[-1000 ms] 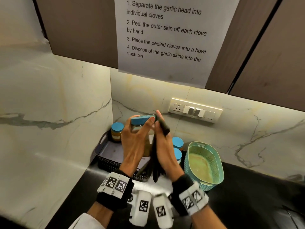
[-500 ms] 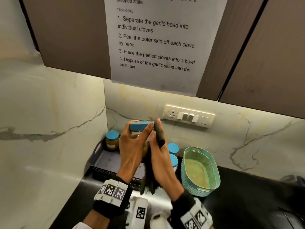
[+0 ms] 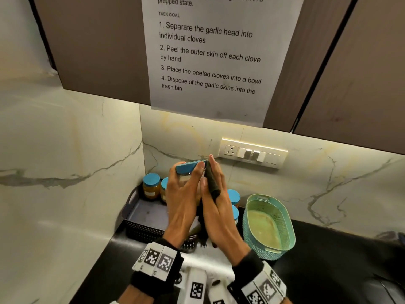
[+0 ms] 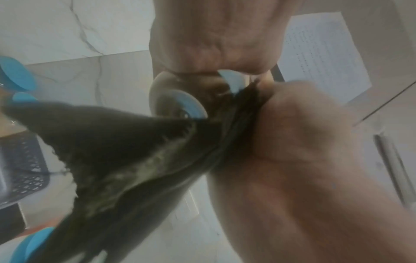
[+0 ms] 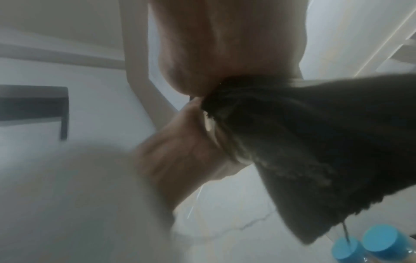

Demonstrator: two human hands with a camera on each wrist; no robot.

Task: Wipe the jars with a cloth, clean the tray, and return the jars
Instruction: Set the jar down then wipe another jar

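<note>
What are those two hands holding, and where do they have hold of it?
The left hand grips a blue-lidded glass jar around its lid and upper side. The right hand presses a dark cloth against the jar.

black counter [image 3: 328, 270] with dark tray [image 3: 140, 229], teal basket [image 3: 282, 218] and blue-lidded jars [image 3: 234, 195]
</note>
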